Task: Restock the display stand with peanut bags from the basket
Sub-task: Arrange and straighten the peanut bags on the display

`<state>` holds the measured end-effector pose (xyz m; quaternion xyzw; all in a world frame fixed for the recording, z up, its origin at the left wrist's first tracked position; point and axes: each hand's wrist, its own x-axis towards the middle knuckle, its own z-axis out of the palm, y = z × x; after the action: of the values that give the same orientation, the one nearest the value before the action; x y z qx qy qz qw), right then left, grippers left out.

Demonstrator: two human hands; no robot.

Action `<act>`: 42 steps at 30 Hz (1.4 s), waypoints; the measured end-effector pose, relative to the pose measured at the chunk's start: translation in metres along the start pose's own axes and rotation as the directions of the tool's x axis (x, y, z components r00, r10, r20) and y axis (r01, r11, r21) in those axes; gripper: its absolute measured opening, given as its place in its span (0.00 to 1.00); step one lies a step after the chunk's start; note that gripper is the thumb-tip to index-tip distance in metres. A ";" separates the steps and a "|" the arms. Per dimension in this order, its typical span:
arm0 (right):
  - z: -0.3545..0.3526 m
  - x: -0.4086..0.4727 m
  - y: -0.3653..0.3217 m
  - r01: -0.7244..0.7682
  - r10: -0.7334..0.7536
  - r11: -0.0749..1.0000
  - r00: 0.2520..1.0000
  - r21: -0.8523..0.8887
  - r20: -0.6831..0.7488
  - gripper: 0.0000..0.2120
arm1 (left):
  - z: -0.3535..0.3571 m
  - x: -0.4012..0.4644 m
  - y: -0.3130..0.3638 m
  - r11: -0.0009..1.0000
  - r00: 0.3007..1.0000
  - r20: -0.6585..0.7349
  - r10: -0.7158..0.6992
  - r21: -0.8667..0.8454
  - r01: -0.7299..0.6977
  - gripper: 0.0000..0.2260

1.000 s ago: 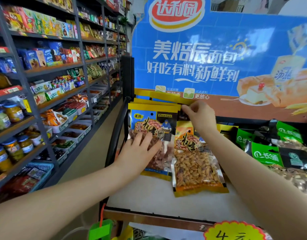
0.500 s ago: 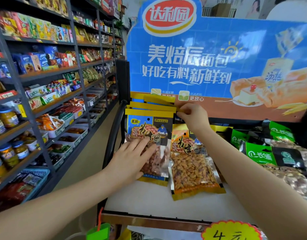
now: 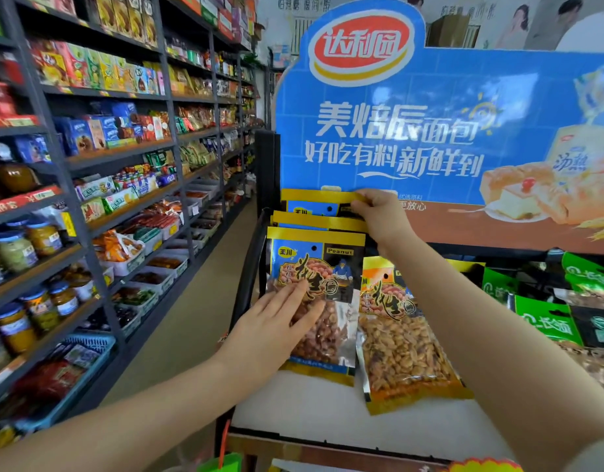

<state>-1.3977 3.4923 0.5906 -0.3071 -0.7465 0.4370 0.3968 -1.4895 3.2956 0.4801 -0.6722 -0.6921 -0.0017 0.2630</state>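
Note:
Several blue and yellow peanut bags [image 3: 315,264] lie stacked in a row at the left of the display stand's white shelf [image 3: 327,413]. My left hand [image 3: 276,330] rests flat, fingers spread, on the front bag's clear window. My right hand [image 3: 380,216] pinches the yellow top edge of the rearmost bag [image 3: 314,202] against the blue backboard. An orange peanut bag [image 3: 401,338] lies just right of the blue stack. The basket is not visible, apart from a green edge [image 3: 222,463] at the bottom.
Green snack bags [image 3: 545,321] fill the stand's right side. A big blue bread advertisement board [image 3: 430,131] rises behind the shelf. Tall shelves [image 3: 89,158] of jars, boxes and snacks line the left, with a narrow aisle floor [image 3: 178,328] between.
My right hand has kept hold of the rear bag's top edge while the view dipped slightly. My left hand stays pressed on the front bag. The bags barely shifted.

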 end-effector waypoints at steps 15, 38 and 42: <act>-0.002 -0.005 -0.034 0.344 -0.221 0.707 0.937 -0.618 0.269 0.12 | -0.007 0.008 0.002 0.998 0.992 0.126 -0.004 -0.059 0.012 0.40; -0.068 -0.036 0.050 0.266 0.023 0.472 0.949 -0.840 0.314 0.18 | -0.028 0.028 0.026 0.973 0.996 0.010 0.086 -0.214 -0.082 0.29; -0.084 -0.029 0.046 0.466 -0.056 0.302 0.880 -0.832 0.472 0.13 | -0.035 0.052 0.048 0.967 0.999 -0.053 0.011 -0.255 -0.024 0.26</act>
<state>-1.3058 3.5227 0.5652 -0.2638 -0.9574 -0.0900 0.0757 -1.4295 3.3359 0.5127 -0.7064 -0.6731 -0.1054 0.1918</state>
